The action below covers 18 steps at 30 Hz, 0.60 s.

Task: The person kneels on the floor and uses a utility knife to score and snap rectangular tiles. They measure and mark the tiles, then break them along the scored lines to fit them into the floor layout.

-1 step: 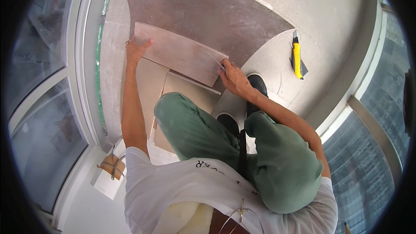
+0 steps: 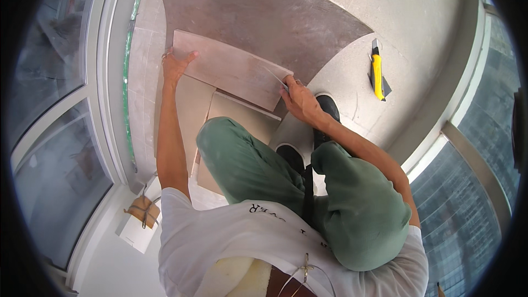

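A pale pinkish-beige rectangular tile (image 2: 231, 66) lies slantwise in front of my knees, over the left part of a large dark brown-grey panel. My left hand (image 2: 176, 67) grips its left end, thumb stretched over the face and fingers at the edge, partly hidden. Closed at the right end is my right hand (image 2: 301, 100), holding a thin pointed tool (image 2: 276, 78) whose tip reaches over the tile's face. Its handle is hidden in my fingers, so its exact kind is unclear.
A yellow utility knife (image 2: 377, 71) with its blade out rests on the floor at right. Beige tiles (image 2: 190, 102) lie beneath and beside my left knee. Window frames (image 2: 88, 85) line the left, a low ledge (image 2: 440, 99) the right. A tied brown-and-white package (image 2: 140, 217) sits lower left.
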{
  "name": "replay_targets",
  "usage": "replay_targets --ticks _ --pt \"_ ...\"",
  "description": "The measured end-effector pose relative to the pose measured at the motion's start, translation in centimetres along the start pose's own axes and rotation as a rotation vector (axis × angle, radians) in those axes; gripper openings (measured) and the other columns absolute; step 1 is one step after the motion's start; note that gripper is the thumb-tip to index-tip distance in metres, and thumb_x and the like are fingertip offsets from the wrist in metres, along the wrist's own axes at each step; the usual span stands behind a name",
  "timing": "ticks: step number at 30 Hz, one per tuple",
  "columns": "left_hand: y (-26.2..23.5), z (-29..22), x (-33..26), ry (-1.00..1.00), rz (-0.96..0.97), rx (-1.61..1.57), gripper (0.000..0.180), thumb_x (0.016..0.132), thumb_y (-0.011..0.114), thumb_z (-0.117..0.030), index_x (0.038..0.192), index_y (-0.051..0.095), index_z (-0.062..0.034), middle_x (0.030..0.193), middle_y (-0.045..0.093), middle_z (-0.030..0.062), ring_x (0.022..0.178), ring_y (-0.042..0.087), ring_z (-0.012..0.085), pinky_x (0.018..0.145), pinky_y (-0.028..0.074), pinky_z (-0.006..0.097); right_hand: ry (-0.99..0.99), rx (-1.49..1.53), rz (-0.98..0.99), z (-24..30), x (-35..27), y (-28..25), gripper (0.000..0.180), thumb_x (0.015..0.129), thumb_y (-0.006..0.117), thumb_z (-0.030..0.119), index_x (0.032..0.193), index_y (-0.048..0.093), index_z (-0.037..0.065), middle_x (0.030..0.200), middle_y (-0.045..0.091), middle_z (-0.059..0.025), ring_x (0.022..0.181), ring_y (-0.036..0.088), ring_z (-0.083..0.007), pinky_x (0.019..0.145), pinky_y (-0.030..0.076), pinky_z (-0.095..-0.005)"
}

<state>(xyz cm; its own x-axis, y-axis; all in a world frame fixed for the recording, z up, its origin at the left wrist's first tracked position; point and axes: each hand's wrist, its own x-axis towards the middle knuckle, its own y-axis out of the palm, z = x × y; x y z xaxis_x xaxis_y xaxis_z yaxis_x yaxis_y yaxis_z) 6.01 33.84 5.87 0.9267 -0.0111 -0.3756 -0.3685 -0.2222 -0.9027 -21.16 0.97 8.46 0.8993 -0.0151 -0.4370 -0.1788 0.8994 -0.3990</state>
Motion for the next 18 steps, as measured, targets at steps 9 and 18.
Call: replay_targets --ticks 9,18 --pt "3.3 -3.8 -4.1 0.068 0.033 0.078 0.118 0.063 0.085 -0.066 0.143 0.042 0.0101 0.143 0.045 0.0340 0.135 0.045 0.0447 0.111 0.040 0.050 -0.034 -0.132 -0.063 -5.0 -4.1 -1.6 0.024 0.097 0.056 0.015 0.114 0.046 0.002 0.093 0.064 -0.0292 0.086 0.064 -0.0490 0.076 0.050 -0.0564" --pt "4.8 -4.0 -4.9 0.123 0.022 0.037 0.115 0.065 0.086 -0.064 0.142 0.042 0.0090 0.139 0.049 0.0338 0.132 0.048 0.0451 0.109 0.042 0.049 0.081 -0.215 0.088 -5.1 -5.2 -2.2 0.022 0.098 0.054 0.015 0.113 0.047 0.002 0.100 0.062 -0.0298 0.089 0.064 -0.0496 0.079 0.050 -0.0565"
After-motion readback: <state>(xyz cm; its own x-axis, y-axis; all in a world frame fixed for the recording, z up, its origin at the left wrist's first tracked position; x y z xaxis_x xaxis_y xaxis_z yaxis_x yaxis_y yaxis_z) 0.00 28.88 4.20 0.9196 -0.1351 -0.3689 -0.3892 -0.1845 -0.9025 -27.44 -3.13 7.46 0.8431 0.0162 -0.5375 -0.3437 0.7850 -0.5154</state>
